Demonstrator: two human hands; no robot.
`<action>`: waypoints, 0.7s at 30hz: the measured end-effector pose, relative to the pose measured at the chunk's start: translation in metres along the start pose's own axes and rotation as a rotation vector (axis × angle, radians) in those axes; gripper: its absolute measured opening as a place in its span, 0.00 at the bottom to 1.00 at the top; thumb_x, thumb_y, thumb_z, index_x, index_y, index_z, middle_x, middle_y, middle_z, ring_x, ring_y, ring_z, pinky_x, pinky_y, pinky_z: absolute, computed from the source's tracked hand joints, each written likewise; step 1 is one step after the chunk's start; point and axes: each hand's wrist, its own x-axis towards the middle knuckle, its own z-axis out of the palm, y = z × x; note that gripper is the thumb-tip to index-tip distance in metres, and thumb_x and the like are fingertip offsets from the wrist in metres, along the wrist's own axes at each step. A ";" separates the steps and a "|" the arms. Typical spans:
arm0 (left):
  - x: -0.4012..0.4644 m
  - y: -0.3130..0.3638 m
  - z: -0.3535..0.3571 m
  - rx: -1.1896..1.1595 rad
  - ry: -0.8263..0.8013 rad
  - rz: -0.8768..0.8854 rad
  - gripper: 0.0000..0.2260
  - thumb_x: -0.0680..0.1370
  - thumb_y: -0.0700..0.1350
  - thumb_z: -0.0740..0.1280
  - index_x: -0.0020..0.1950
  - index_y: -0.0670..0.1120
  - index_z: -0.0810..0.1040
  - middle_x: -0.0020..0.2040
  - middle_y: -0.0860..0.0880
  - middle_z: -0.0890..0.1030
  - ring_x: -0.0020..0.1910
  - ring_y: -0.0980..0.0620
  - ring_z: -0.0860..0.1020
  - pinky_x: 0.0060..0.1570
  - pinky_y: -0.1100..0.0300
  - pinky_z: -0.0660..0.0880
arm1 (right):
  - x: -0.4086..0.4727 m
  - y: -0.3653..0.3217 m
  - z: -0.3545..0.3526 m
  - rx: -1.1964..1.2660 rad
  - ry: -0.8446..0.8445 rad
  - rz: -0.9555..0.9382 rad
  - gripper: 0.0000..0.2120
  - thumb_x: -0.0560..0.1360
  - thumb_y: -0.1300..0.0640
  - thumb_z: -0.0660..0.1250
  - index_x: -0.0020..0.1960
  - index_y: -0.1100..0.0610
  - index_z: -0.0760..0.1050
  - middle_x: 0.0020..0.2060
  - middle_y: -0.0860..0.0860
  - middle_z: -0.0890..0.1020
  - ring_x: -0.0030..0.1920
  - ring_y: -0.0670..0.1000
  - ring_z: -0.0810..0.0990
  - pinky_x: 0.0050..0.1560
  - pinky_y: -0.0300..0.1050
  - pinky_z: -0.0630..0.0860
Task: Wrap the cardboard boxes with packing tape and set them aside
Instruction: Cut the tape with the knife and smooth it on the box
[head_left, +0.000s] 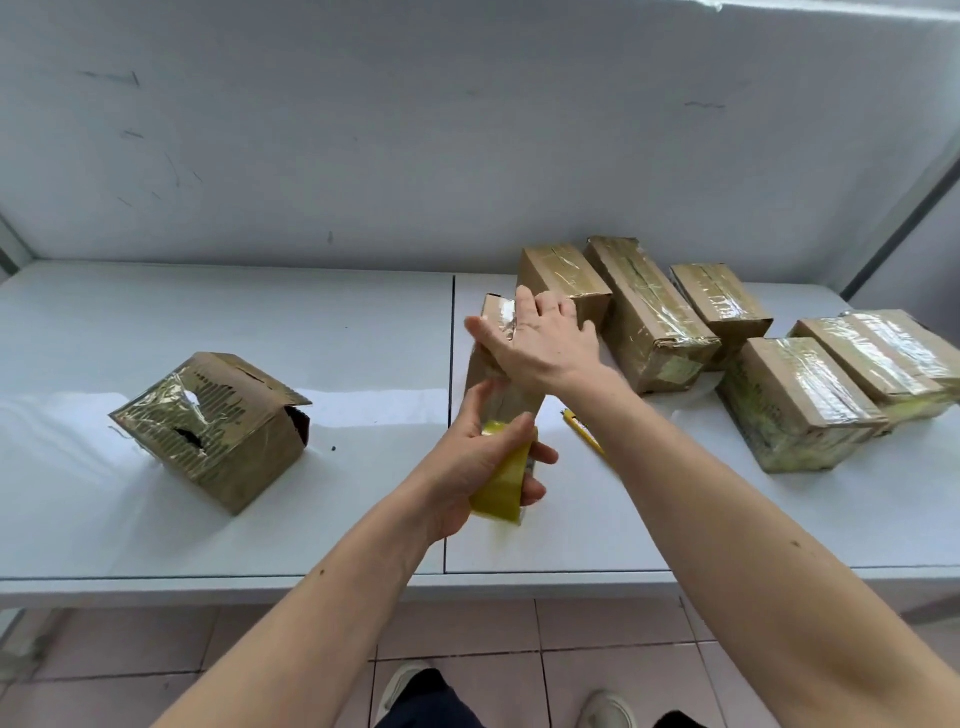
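Note:
A narrow cardboard box (493, 322) lies lengthwise on the white table (260, 338), its top shiny with tape. My right hand (540, 343) lies flat on the box top with straight fingers. At the near end of the box my left hand (483, 462) grips a yellow roll of packing tape (501, 491). A clear strip runs from the roll up onto the box. A torn, taped box (213, 421) with an open flap sits tilted at the left.
Several taped boxes (649, 312) stand packed together at the back right of the table. A yellow utility knife (584, 431) lies just right of the box, partly under my right forearm. A seam (451, 364) splits the tabletop. The wall stands close behind.

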 end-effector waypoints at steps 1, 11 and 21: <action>0.001 0.001 0.000 0.014 0.010 0.004 0.23 0.81 0.46 0.67 0.72 0.58 0.62 0.44 0.40 0.84 0.34 0.45 0.79 0.34 0.57 0.79 | 0.002 0.002 0.005 -0.008 0.004 0.020 0.46 0.73 0.24 0.43 0.79 0.55 0.55 0.76 0.56 0.61 0.76 0.59 0.56 0.73 0.67 0.52; 0.009 -0.005 -0.001 0.243 0.075 -0.071 0.17 0.82 0.42 0.65 0.68 0.51 0.64 0.42 0.39 0.83 0.29 0.48 0.79 0.32 0.57 0.78 | 0.008 0.008 0.004 0.037 -0.009 0.066 0.47 0.73 0.23 0.43 0.79 0.54 0.54 0.77 0.56 0.59 0.77 0.62 0.54 0.74 0.68 0.44; 0.004 -0.012 -0.006 0.011 0.107 -0.013 0.16 0.80 0.41 0.69 0.65 0.47 0.68 0.45 0.41 0.84 0.32 0.45 0.81 0.34 0.54 0.79 | -0.028 0.090 0.011 0.423 0.182 0.168 0.15 0.78 0.45 0.66 0.55 0.56 0.81 0.52 0.55 0.82 0.56 0.56 0.79 0.55 0.50 0.75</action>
